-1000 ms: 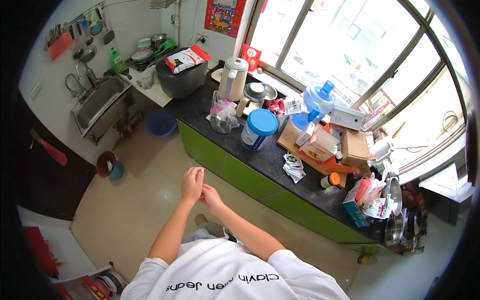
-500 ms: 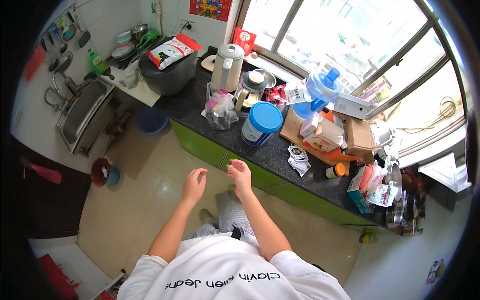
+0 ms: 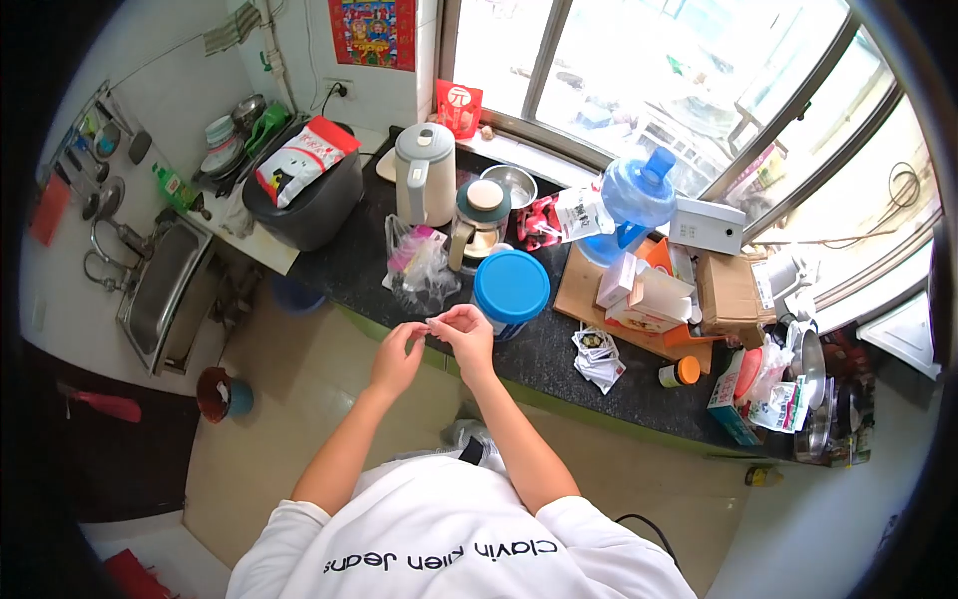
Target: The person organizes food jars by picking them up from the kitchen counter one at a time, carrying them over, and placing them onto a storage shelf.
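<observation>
My left hand (image 3: 397,361) and my right hand (image 3: 467,341) meet at the fingertips just in front of the counter edge. Both are closed in a pinch, and whatever may be between the fingers is too small to make out. Right beyond them a tub with a blue lid (image 3: 511,287) stands upright on the dark counter (image 3: 349,275). Left of the tub lies a clear plastic bag (image 3: 424,275) with something pink in it. Behind these are a glass pot (image 3: 482,215) and a tall beige kettle (image 3: 424,175).
Small packets (image 3: 597,359), an orange-capped jar (image 3: 679,373) and a wooden board (image 3: 579,290) with boxes sit to the right. A blue water bottle (image 3: 639,195) stands by the window. A sink (image 3: 170,295) is at the left, with a bin (image 3: 225,394) on the floor.
My hands have come together from apart, and their fingertips now meet. The view has shifted so the hands are nearer the counter and the blue-lidded tub.
</observation>
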A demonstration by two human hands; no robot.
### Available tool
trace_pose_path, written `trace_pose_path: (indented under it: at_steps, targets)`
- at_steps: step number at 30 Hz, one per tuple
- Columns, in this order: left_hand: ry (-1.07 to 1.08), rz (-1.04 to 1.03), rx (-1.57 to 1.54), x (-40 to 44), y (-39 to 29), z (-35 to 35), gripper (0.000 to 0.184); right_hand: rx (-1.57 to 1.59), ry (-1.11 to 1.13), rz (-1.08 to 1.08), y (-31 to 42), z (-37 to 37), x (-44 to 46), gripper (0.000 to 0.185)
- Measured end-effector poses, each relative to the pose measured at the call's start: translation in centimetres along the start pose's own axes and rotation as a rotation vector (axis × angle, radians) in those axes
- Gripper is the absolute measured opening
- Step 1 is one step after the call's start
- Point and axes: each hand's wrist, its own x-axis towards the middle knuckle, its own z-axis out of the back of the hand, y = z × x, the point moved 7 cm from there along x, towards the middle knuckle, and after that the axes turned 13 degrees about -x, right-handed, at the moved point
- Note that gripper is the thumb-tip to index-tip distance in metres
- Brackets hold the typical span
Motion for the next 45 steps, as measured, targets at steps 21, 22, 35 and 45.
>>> trace_pose_path:
  at_steps: [21,22,35,45]
  targets:
    - [-0.207,0.372,-0.07,5.1,14.9,1.7,0.024,-0.465,0.284,-0.052,-8.2,-0.8,8.4,0.021]
    - [-0.212,0.367,-0.085,5.5,15.6,1.9,0.025,-0.531,0.27,-0.046,-8.1,-0.8,9.0,0.022]
    - [-0.123,0.09,0.2,19.0,12.5,5.9,0.04,-1.132,-0.166,0.258,-3.7,-5.8,13.9,0.039]
    - [0.358,-0.062,-0.314,23.3,5.2,-2.5,0.015,-0.949,-0.499,0.23,3.3,-2.0,15.6,0.023]
